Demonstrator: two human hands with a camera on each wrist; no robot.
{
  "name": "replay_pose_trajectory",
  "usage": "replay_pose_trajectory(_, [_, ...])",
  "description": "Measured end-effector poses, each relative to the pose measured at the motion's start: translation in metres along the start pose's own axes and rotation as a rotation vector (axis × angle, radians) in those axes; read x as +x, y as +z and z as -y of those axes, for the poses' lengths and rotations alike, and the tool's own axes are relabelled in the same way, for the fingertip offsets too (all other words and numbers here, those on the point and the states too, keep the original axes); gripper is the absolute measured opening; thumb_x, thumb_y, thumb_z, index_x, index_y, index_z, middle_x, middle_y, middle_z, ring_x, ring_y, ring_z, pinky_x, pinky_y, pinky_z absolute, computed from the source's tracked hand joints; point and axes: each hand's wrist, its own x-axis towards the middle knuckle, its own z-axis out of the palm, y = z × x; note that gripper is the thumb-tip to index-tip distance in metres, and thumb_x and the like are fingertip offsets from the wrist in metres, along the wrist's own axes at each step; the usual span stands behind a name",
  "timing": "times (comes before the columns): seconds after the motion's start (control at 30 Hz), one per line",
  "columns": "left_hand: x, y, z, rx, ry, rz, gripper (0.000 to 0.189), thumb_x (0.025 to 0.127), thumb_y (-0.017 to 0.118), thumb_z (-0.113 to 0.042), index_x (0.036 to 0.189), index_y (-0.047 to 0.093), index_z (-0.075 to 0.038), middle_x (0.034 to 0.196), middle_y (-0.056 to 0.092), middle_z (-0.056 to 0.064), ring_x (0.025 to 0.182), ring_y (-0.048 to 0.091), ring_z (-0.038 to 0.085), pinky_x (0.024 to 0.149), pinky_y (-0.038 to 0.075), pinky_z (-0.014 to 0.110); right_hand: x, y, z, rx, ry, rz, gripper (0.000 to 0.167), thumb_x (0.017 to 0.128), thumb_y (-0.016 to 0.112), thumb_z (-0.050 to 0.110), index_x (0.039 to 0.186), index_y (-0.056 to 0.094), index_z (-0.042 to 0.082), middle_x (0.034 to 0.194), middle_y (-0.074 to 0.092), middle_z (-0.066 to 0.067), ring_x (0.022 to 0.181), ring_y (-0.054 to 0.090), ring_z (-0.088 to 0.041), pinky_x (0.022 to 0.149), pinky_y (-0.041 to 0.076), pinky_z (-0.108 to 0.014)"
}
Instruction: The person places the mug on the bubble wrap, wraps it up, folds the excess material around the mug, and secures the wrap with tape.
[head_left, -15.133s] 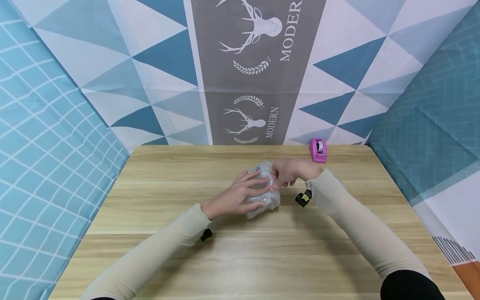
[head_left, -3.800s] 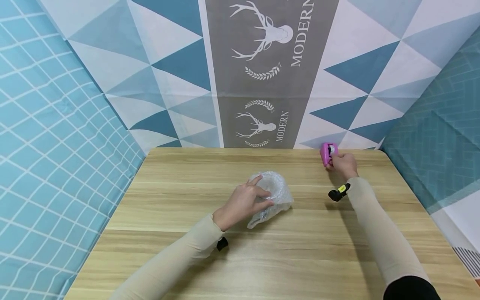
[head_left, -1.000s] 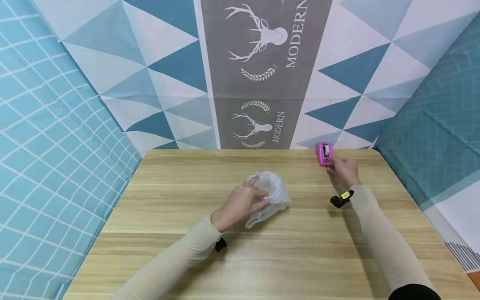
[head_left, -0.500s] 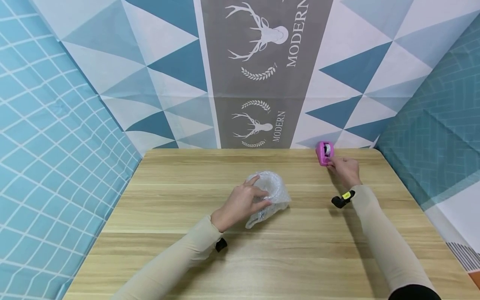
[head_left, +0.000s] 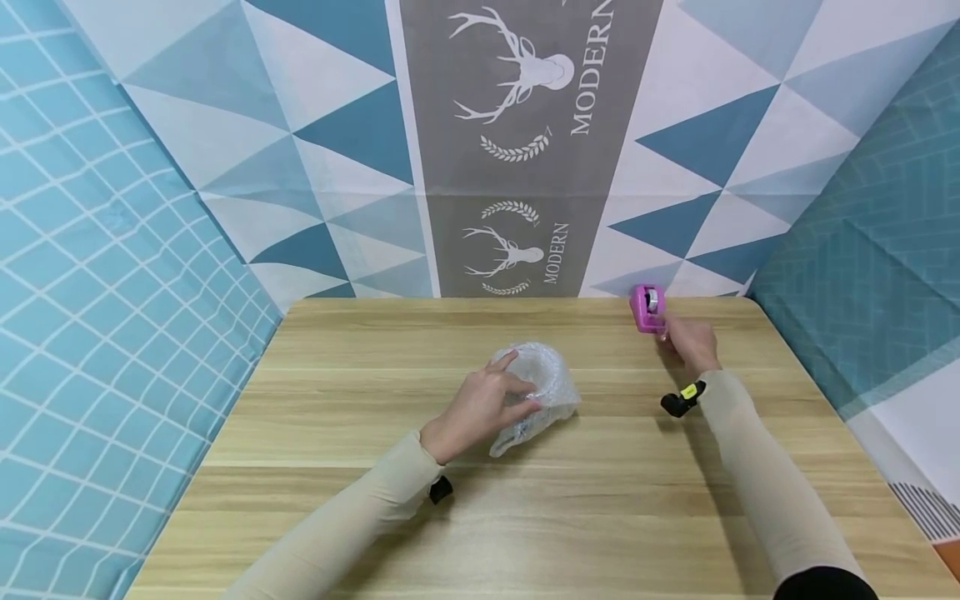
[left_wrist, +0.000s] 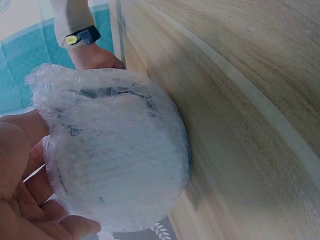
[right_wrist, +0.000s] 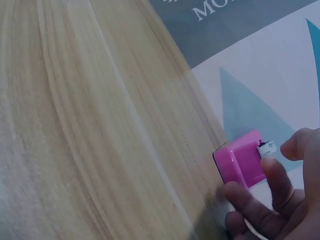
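A rounded thing wrapped in clear bubble wrap stands on the table right of the middle. My left hand grips it from the left, fingers and thumb apart round its edge. In the left wrist view the bubble-wrapped bundle shows a round face; what the wrap covers is hidden. At the back right my right hand is at the near end of a pink tape dispenser. In the right wrist view its bent fingers reach round that end, close to the white tape roll.
The wooden table ends at a patterned backdrop just behind the dispenser. A blue tiled sheet borders the left side, and a teal sheet the right. Small black devices sit at both wrists.
Earlier both hands were on the bubble wrap; since then my right hand has gone to the tape dispenser. In the last second its fingertips shift slightly toward the near end. The left hand stays put.
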Motion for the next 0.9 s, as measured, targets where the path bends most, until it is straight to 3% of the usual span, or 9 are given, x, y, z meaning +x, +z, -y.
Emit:
replay_pose_trajectory(0.2, [0.0001, 0.0025, 0.0026, -0.005, -0.006, -0.007, 0.029, 0.091, 0.079, -0.036, 0.108, 0.082, -0.013, 0.106, 0.080, 0.003, 0.140, 0.053, 0.037, 0.120, 0.038, 0.049, -0.0031, 0.0027, 0.0035, -0.060, -0.006, -0.004, 0.050, 0.094, 0.057, 0.060, 0.101, 0.064, 0.011, 0.078, 0.060, 0.006, 0.093, 0.050, -0.018, 0.082, 0.039, -0.029])
replay_pose_trajectory(0.27, [0.0002, 0.0030, 0.0032, -0.009, -0.009, -0.007, 0.029, 0.091, 0.079, -0.037, 0.108, 0.082, -0.013, 0.106, 0.080, 0.003, 0.140, 0.053, 0.037, 0.120, 0.037, 0.049, -0.0031, 0.0032, 0.0033, -0.080, -0.021, -0.011, 0.052, 0.093, 0.059, 0.061, 0.102, 0.068, 0.010, 0.072, 0.063, 0.008, 0.095, 0.052, -0.018, 0.084, 0.039, -0.029])
replay_pose_trajectory(0.47, [0.0001, 0.0026, 0.0021, -0.035, -0.013, -0.011, 0.027, 0.091, 0.079, -0.034, 0.107, 0.082, -0.013, 0.104, 0.080, 0.003, 0.140, 0.053, 0.036, 0.121, 0.037, 0.049, -0.0008, 0.0020, 0.0005, -0.158, -0.080, -0.032, 0.057, 0.090, 0.062, 0.061, 0.091, 0.075, 0.006, 0.059, 0.065, 0.010, 0.095, 0.054, -0.019, 0.081, 0.039, -0.028])
replay_pose_trajectory(0.73, [0.0005, 0.0025, 0.0022, -0.038, -0.015, -0.017, 0.027, 0.091, 0.078, -0.034, 0.107, 0.082, -0.013, 0.105, 0.080, 0.003, 0.140, 0.053, 0.037, 0.121, 0.037, 0.049, 0.0000, -0.0021, 0.0005, -0.247, -0.140, -0.014, 0.062, 0.094, 0.060, 0.062, 0.083, 0.074, 0.003, 0.064, 0.064, 0.002, 0.096, 0.052, -0.026, 0.078, 0.038, -0.033])
replay_pose_trajectory(0.9, [-0.0001, 0.0032, 0.0021, -0.041, -0.023, -0.011, 0.027, 0.092, 0.078, -0.035, 0.108, 0.082, -0.013, 0.105, 0.080, 0.003, 0.140, 0.053, 0.036, 0.120, 0.038, 0.048, 0.0024, -0.0042, -0.0008, -0.315, -0.176, -0.001, 0.062, 0.097, 0.059, 0.059, 0.081, 0.069, 0.000, 0.063, 0.059, -0.001, 0.089, 0.052, -0.027, 0.076, 0.038, -0.035])
